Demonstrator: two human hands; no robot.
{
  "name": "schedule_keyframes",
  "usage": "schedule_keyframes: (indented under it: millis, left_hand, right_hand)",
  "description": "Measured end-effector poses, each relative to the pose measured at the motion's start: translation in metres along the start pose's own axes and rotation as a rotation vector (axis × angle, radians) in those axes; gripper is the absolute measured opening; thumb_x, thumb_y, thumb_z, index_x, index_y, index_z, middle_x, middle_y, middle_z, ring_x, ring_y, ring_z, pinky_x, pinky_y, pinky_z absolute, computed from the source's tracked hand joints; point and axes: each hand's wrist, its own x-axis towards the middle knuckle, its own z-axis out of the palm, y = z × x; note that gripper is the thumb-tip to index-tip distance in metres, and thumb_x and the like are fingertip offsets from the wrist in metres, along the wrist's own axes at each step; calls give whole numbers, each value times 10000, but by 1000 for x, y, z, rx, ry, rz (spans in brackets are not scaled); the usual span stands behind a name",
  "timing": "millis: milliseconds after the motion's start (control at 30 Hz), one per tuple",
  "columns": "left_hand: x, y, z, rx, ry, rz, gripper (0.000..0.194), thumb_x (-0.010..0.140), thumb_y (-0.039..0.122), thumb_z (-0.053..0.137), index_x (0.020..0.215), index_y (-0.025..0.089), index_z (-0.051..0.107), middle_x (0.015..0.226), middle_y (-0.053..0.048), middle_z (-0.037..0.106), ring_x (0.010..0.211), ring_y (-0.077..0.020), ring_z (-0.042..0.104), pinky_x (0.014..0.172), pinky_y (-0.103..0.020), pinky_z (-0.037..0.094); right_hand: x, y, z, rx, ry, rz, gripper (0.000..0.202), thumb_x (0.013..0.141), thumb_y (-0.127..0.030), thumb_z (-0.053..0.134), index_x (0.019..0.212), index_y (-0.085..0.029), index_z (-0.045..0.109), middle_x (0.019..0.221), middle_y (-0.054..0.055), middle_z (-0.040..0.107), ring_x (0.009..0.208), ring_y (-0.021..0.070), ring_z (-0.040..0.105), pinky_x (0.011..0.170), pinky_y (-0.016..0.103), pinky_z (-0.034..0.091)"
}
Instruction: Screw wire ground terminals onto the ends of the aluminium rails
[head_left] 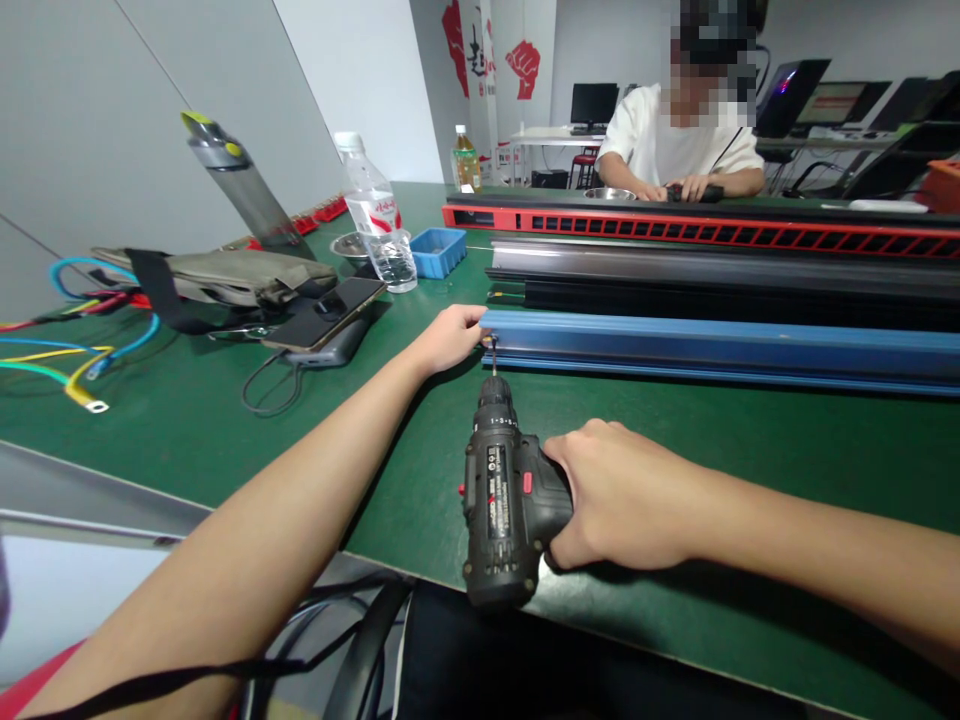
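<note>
1. Drill point(495, 510) – black, with a red button; nearest the viewer, lying along the line of sight, its bit reaching the left end of the blue bar. What sits at the tip is too small to make out.
2. Blue bar point(712, 350) – long, grooved, lying across the bench point(750, 430) from the middle to the right edge of view.
3. Right hand point(619, 492): wrapped firmly around the drill's handle; most fingertips out of sight.
4. Left hand point(452, 337): closed on the left end of the blue bar, just beside the bit, fingertips partly hidden.
5. Grey bar point(720, 262): behind the blue bar, roughly parallel.
6. Red and black strip point(705, 230): farther back, with slanted slots.
7. Blue tray point(444, 265): small, beside a clear water bottle point(382, 235), which has a white cap.
8. Phone point(334, 312): resting on a power bank point(334, 345), next to a grey-green bag point(232, 275).
9. Cables point(112, 360): several colours, at the far left.
10. Grey flask point(240, 180): behind the bag.
11. Co-worker point(637, 135): white shirt, seated across the bench, both hands at a dark object.
</note>
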Motion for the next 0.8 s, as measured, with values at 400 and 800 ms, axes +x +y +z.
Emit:
schedule_keyframes:
  millis: [400,800]
  left_hand:
    - [0,0,0,4,7,-3,219,780,317,489,637,159,543,664,16,556,688,-128,500,682,-233,390]
    - [1,-2,0,6,5,-2,215,779,308,481,640,157,543,662,17,557,687,-130,501,687,-238,389]
  right_hand:
    - [0,0,0,13,5,7,321,605,-441,759,797,-189,708,694,58,697,541,181,569,471,278,321]
    - [1,1,1,-1,17,5,307,608,-443,750,778,-193,701,690,60,692,545,187,570,473,278,325]
